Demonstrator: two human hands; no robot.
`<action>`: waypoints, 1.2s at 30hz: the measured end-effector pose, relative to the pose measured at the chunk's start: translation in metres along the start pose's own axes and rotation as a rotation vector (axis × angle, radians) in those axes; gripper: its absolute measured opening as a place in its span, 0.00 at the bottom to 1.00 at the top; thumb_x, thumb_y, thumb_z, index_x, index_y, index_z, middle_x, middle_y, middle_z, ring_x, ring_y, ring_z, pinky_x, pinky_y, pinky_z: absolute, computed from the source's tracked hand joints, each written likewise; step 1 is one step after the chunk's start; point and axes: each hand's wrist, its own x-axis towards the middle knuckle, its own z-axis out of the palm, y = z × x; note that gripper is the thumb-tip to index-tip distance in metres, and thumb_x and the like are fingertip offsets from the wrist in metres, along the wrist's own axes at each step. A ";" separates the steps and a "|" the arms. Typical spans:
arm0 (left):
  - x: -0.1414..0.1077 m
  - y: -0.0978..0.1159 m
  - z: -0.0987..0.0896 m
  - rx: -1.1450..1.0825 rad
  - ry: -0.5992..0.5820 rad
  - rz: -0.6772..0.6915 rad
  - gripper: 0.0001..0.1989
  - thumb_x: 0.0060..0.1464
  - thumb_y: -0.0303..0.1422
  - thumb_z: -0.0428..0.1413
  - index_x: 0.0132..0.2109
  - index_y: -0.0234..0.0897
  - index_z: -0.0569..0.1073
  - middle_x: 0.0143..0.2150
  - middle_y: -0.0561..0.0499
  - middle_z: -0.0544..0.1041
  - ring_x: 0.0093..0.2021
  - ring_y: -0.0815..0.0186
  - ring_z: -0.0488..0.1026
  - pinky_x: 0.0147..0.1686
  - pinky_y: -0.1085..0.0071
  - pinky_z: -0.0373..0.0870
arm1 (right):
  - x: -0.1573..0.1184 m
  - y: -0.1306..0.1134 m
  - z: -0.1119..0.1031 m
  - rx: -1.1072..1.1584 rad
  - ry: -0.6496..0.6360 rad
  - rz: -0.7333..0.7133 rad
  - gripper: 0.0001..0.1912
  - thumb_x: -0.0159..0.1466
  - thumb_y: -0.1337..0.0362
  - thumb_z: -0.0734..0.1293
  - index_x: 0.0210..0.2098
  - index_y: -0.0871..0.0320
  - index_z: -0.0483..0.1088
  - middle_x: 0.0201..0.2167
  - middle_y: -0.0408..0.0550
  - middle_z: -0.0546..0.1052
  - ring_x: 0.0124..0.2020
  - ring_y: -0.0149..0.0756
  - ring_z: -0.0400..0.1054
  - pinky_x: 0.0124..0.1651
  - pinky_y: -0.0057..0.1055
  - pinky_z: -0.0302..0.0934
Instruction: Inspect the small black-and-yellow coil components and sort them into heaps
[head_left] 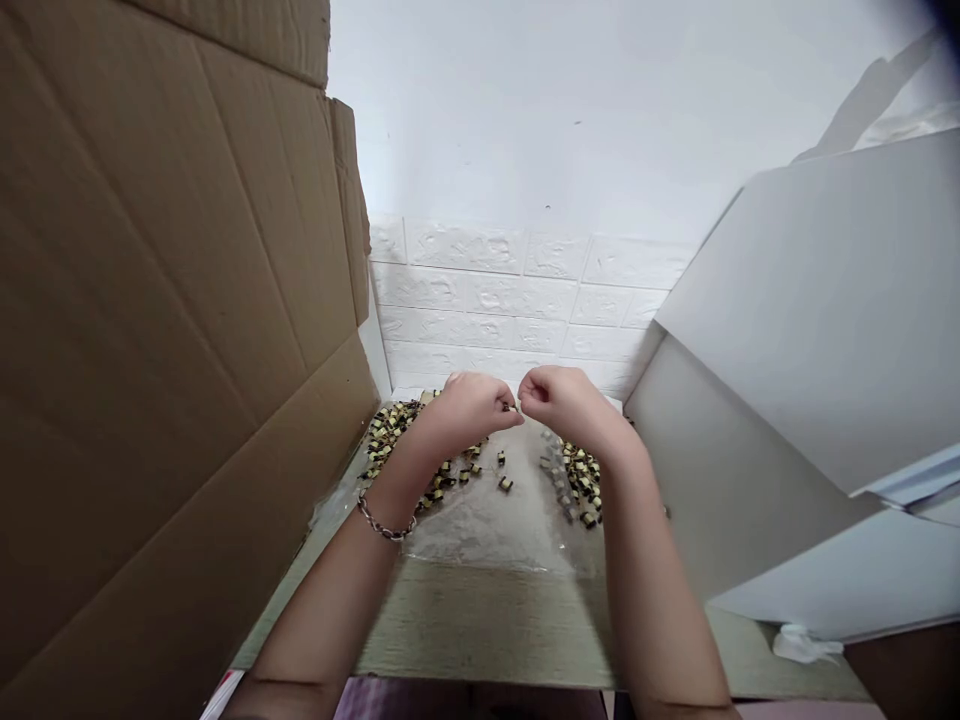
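My left hand (471, 408), with a chain bracelet (384, 522) on its wrist, pinches a small yellow-and-black wound coil (511, 407) between thumb and fingers. Close beside it, my right hand (562, 398) is closed with its fingers curled in; whatever it grips is hidden. Both hands are raised over a clear plastic sheet or bag (480, 540). A heap of similar coils (386, 432) spreads to the left, partly behind my left forearm. Another heap (583, 478) lies to the right, partly under plastic and behind my right arm. A loose coil (505, 484) sits between the heaps.
A tall cardboard sheet (165, 300) walls off the left side. White panels (817, 300) stand on the right, and a white brick-pattern wall (517, 290) closes the back. The pale wooden tabletop (487, 620) ends near my body. A crumpled white item (804, 644) lies at front right.
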 end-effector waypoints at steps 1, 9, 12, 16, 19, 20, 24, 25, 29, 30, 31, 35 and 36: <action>0.001 0.001 0.003 0.120 0.042 0.006 0.11 0.46 0.33 0.49 0.21 0.34 0.70 0.18 0.54 0.65 0.21 0.71 0.59 0.27 0.71 0.52 | 0.002 -0.001 0.004 -0.033 0.007 0.000 0.07 0.53 0.68 0.57 0.20 0.59 0.61 0.19 0.40 0.67 0.22 0.26 0.56 0.24 0.24 0.46; 0.012 -0.008 0.023 0.396 0.422 0.042 0.09 0.52 0.33 0.48 0.29 0.34 0.69 0.27 0.48 0.72 0.34 0.62 0.67 0.42 0.63 0.52 | 0.014 -0.006 0.025 -0.311 0.262 -0.044 0.08 0.59 0.67 0.55 0.28 0.59 0.64 0.28 0.48 0.69 0.30 0.33 0.62 0.29 0.28 0.50; 0.012 -0.013 0.024 0.401 0.555 0.059 0.07 0.52 0.32 0.49 0.31 0.35 0.69 0.29 0.49 0.72 0.36 0.62 0.66 0.44 0.63 0.50 | 0.016 -0.005 0.029 -0.289 0.369 -0.097 0.07 0.59 0.68 0.55 0.29 0.59 0.64 0.28 0.47 0.69 0.32 0.34 0.62 0.32 0.27 0.52; 0.010 -0.013 0.024 0.384 0.702 0.096 0.06 0.52 0.33 0.51 0.32 0.36 0.69 0.29 0.51 0.72 0.36 0.63 0.66 0.45 0.63 0.48 | 0.016 -0.003 0.026 -0.152 0.441 -0.170 0.06 0.58 0.69 0.57 0.29 0.59 0.64 0.26 0.46 0.68 0.30 0.32 0.62 0.33 0.26 0.54; 0.010 -0.009 0.023 0.331 0.790 0.124 0.07 0.53 0.35 0.50 0.33 0.38 0.70 0.29 0.52 0.72 0.35 0.65 0.66 0.46 0.63 0.47 | 0.012 -0.002 0.017 -0.018 0.474 -0.213 0.04 0.57 0.69 0.59 0.27 0.58 0.64 0.24 0.43 0.67 0.28 0.29 0.61 0.32 0.25 0.54; 0.009 -0.007 0.022 0.315 0.817 0.130 0.08 0.53 0.36 0.49 0.34 0.38 0.70 0.29 0.52 0.72 0.35 0.65 0.66 0.47 0.63 0.46 | 0.010 -0.003 0.013 0.023 0.482 -0.217 0.04 0.57 0.69 0.59 0.27 0.58 0.64 0.24 0.42 0.67 0.27 0.29 0.61 0.31 0.25 0.54; 0.008 0.000 0.020 0.241 0.887 0.136 0.08 0.53 0.38 0.50 0.35 0.41 0.71 0.30 0.54 0.73 0.35 0.66 0.67 0.48 0.62 0.44 | 0.002 -0.005 0.000 0.143 0.476 -0.198 0.03 0.56 0.70 0.60 0.27 0.57 0.65 0.23 0.41 0.68 0.26 0.27 0.60 0.29 0.23 0.54; 0.007 0.002 0.020 0.214 0.887 0.135 0.08 0.53 0.38 0.50 0.36 0.41 0.71 0.31 0.54 0.73 0.35 0.67 0.67 0.48 0.62 0.44 | 0.000 -0.006 -0.003 0.159 0.470 -0.190 0.03 0.55 0.70 0.60 0.27 0.57 0.65 0.23 0.40 0.68 0.26 0.26 0.60 0.29 0.23 0.54; 0.005 0.007 0.018 0.091 0.838 0.112 0.08 0.51 0.38 0.53 0.37 0.42 0.71 0.33 0.55 0.74 0.37 0.67 0.68 0.49 0.63 0.44 | -0.005 -0.007 -0.010 0.179 0.435 -0.148 0.04 0.54 0.71 0.60 0.26 0.57 0.65 0.22 0.39 0.67 0.25 0.26 0.60 0.28 0.23 0.54; 0.005 0.008 0.017 0.056 0.821 0.102 0.07 0.50 0.38 0.54 0.37 0.42 0.71 0.34 0.55 0.74 0.38 0.67 0.68 0.49 0.63 0.44 | -0.006 -0.007 -0.011 0.184 0.427 -0.138 0.04 0.54 0.71 0.60 0.26 0.57 0.66 0.22 0.39 0.67 0.25 0.26 0.60 0.28 0.23 0.53; 0.005 0.009 0.016 0.020 0.803 0.090 0.07 0.50 0.38 0.54 0.37 0.43 0.71 0.35 0.55 0.74 0.39 0.67 0.68 0.50 0.63 0.43 | -0.007 -0.006 -0.012 0.189 0.420 -0.128 0.04 0.54 0.70 0.60 0.26 0.57 0.66 0.22 0.39 0.67 0.25 0.26 0.60 0.28 0.23 0.53; 0.006 0.009 0.012 -0.163 0.716 0.065 0.07 0.49 0.37 0.55 0.36 0.42 0.72 0.36 0.54 0.75 0.38 0.66 0.68 0.49 0.62 0.47 | -0.009 -0.004 -0.016 0.199 0.415 -0.103 0.04 0.55 0.69 0.60 0.26 0.57 0.66 0.23 0.39 0.68 0.25 0.25 0.60 0.28 0.23 0.53; 0.007 0.008 0.012 -0.231 0.695 0.072 0.07 0.48 0.37 0.55 0.35 0.41 0.73 0.36 0.54 0.75 0.37 0.67 0.68 0.48 0.63 0.50 | -0.009 -0.003 -0.017 0.197 0.416 -0.100 0.04 0.55 0.69 0.60 0.26 0.57 0.66 0.23 0.39 0.68 0.25 0.25 0.60 0.28 0.23 0.53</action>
